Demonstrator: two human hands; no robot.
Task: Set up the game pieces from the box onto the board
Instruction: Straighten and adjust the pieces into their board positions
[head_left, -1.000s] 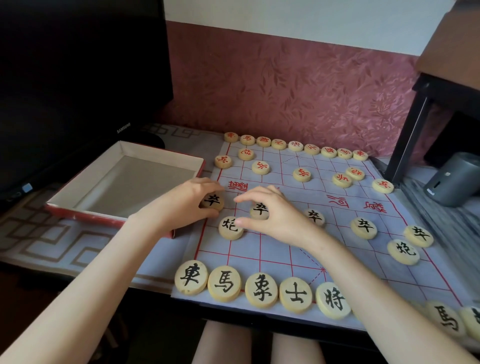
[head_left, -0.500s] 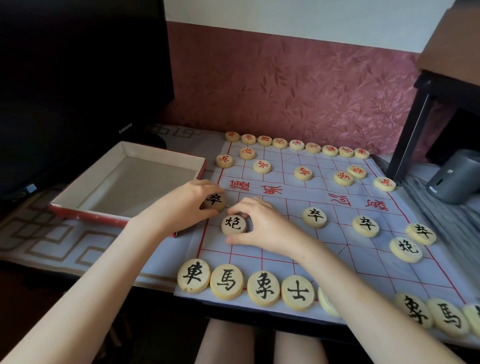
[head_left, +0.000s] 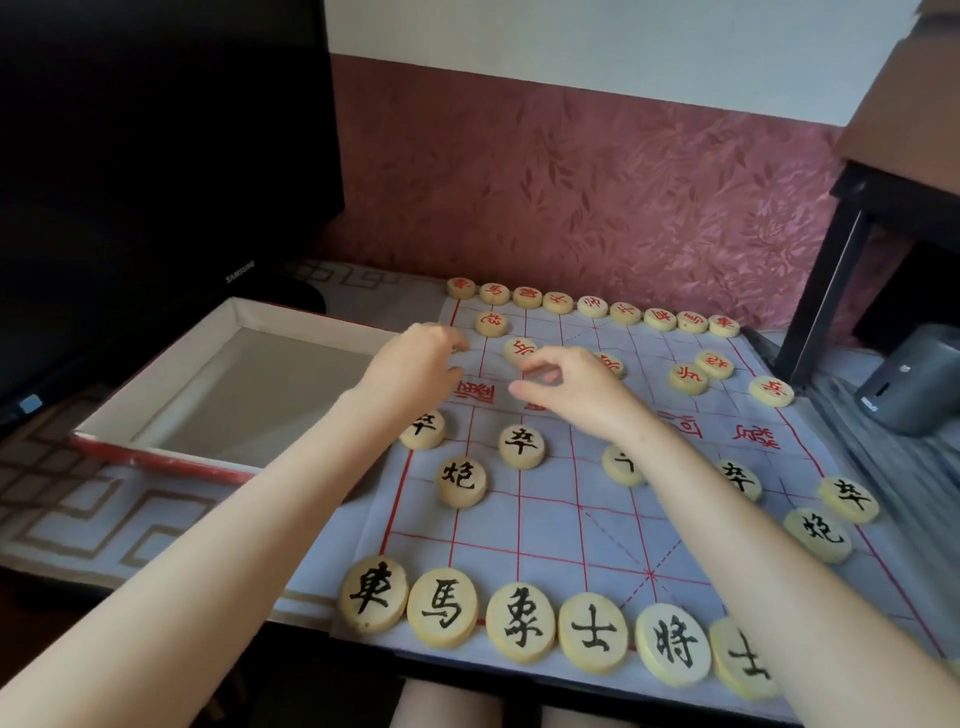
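Observation:
The cloth board (head_left: 561, 519) with red grid lines carries round cream pieces. Black-lettered pieces fill the near row (head_left: 519, 629), and two black soldiers (head_left: 521, 446) and a cannon (head_left: 461, 480) sit further in. Red-lettered pieces line the far row (head_left: 592, 306). My left hand (head_left: 421, 364) reaches over the board's far left edge with curled fingers that hide whatever lies under them. My right hand (head_left: 576, 389) hovers beside it, fingers apart, fingertips at the near edge of a red soldier (head_left: 519, 349). The box (head_left: 228, 312) on the left has nothing in it.
A dark monitor (head_left: 156, 156) stands behind the box. A grey cylindrical device (head_left: 914, 379) and a black stand leg (head_left: 821, 291) are at the right. The board's near edge overhangs the table above my knees. A red patterned wall lies behind.
Both hands have left the black soldiers and cannon on the near left and moved away from me to the red pieces at the far left. The black pieces now lie uncovered.

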